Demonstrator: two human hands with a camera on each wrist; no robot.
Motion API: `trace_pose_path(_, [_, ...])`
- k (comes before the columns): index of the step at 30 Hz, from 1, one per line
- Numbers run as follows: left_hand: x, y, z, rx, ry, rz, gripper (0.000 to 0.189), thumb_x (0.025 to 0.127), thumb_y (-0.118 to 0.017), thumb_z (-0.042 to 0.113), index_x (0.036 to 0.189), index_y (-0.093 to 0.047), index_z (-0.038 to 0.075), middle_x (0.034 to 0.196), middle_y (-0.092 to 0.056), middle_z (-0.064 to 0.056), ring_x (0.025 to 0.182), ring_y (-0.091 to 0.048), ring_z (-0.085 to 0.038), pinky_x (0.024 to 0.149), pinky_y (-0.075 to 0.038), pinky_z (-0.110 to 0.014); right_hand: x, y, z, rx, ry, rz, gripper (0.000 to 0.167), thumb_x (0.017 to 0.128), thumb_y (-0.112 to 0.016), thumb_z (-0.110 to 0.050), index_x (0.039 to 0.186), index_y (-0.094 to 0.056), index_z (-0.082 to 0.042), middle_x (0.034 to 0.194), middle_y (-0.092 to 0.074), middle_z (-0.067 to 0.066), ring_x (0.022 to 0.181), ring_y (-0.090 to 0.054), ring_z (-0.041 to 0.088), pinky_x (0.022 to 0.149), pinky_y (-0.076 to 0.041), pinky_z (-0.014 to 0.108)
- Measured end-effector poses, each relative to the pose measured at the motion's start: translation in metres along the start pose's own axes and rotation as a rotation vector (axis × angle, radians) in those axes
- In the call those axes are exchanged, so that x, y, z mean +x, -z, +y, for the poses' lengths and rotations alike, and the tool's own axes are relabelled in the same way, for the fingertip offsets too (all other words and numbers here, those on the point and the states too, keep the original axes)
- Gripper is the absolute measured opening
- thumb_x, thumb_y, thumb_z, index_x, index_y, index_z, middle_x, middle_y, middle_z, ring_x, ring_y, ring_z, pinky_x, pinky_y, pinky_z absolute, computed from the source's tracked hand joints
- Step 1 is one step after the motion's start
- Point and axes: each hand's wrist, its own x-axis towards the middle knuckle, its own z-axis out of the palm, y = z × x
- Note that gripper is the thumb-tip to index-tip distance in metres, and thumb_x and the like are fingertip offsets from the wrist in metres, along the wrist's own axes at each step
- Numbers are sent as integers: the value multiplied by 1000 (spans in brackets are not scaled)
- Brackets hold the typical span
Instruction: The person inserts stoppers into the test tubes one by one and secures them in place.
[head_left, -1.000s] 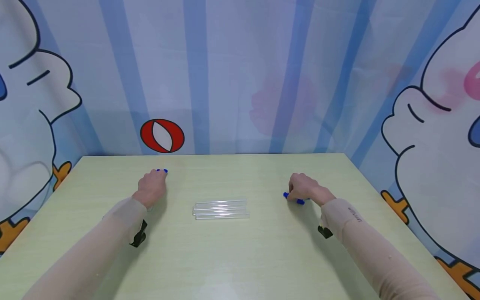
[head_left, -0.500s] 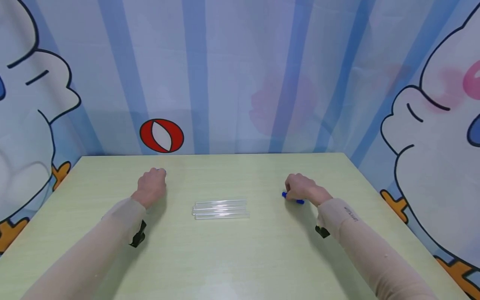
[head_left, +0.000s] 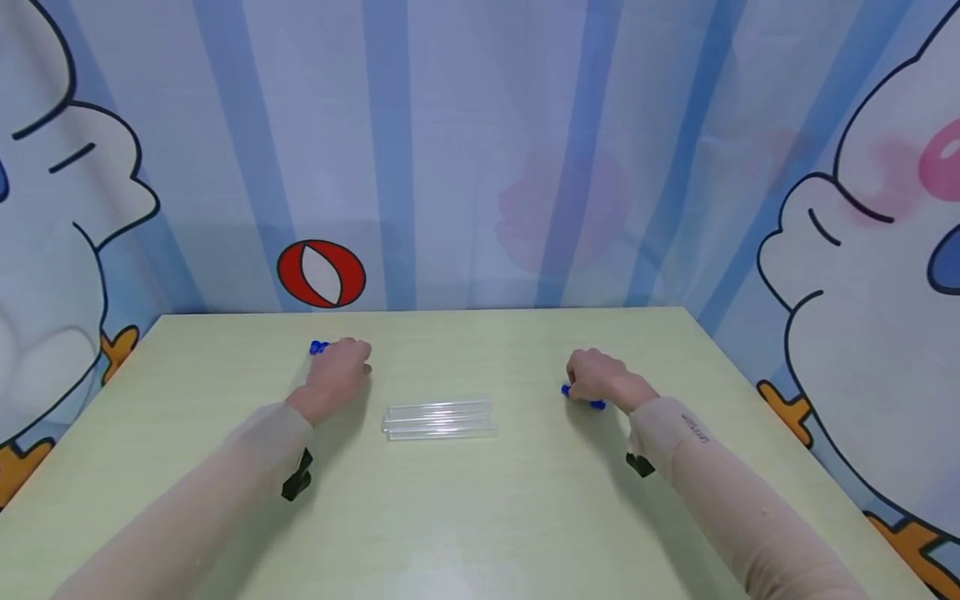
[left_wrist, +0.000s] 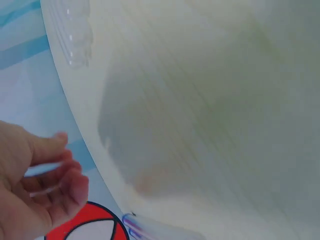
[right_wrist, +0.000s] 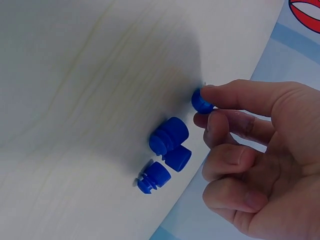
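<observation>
My left hand (head_left: 337,379) hovers over the table's far left part, just right of a clear tube (left_wrist: 160,229) with blue at its end. In the left wrist view its fingers (left_wrist: 75,187) are loosely bent with nothing between them. My right hand (right_wrist: 250,145) pinches a blue cap (right_wrist: 201,102) between thumb and index finger, close to the tabletop. Beside it lie several more ribbed blue caps (right_wrist: 155,176), which the hand partly hides in the head view. Between the hands several clear test tubes (head_left: 438,420) lie side by side.
A pale wood-grain table (head_left: 465,517) fills the lower view. Behind it hangs a blue striped curtain (head_left: 472,150) with cartoon prints, reaching down both sides. Blue caps (head_left: 318,347) show at the far left of the table, beside the left hand.
My left hand has moved right, away from the blue-ended tube, and the blue there shows more now. The right hand has shifted slightly left, staying at the blue caps.
</observation>
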Motion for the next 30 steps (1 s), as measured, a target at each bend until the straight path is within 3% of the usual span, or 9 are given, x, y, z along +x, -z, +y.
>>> trace_pose_path(6, [-2,-11,23,-71,-271,-35,23,90,-67,10,111,-69,5,100,-67,-10,94,-60,-24,86,-54,-37,1,0,-3,-26,-7,2,14,89,-64,-13,75,-64,-9,73,-61,5,61,-54,17,59,-41,31])
trace_pose_path(11, [-4,-16,42,-95,-388,-110,26,89,-67,11,115,-69,9,106,-69,-7,97,-59,-21,90,-53,-35,0,-1,-3,-23,-7,14,18,90,-62,-13,72,-61,-10,69,-58,4,59,-51,16,57,-38,31])
trace_pose_path(15, [-4,-21,52,-78,-459,-132,24,89,-67,8,112,-70,8,103,-70,-7,93,-61,-20,88,-53,-34,-1,-2,-1,-34,0,27,20,90,-60,-15,70,-59,-11,64,-54,3,55,-47,15,54,-36,30])
trace_pose_path(19, [-3,-29,58,-68,-487,-148,20,89,-67,7,108,-72,8,97,-69,-5,87,-60,-17,84,-53,-31,-2,-5,3,-46,7,41,20,89,-59,-14,69,-56,-11,59,-49,1,52,-43,14,52,-34,28])
trace_pose_path(25, [-1,-32,61,-71,-458,-171,22,89,-67,5,110,-70,9,95,-68,-4,85,-58,-16,83,-52,-32,0,-2,3,-15,29,69,24,88,-62,-17,65,-57,-11,53,-41,-2,48,-39,13,50,-31,28])
trace_pose_path(30, [-1,-33,62,-64,-444,-178,31,90,-65,5,121,-66,9,110,-68,-7,100,-61,-22,93,-51,-37,3,-1,1,26,43,92,14,88,-66,-17,79,-67,-7,69,-59,3,58,-51,16,56,-40,31])
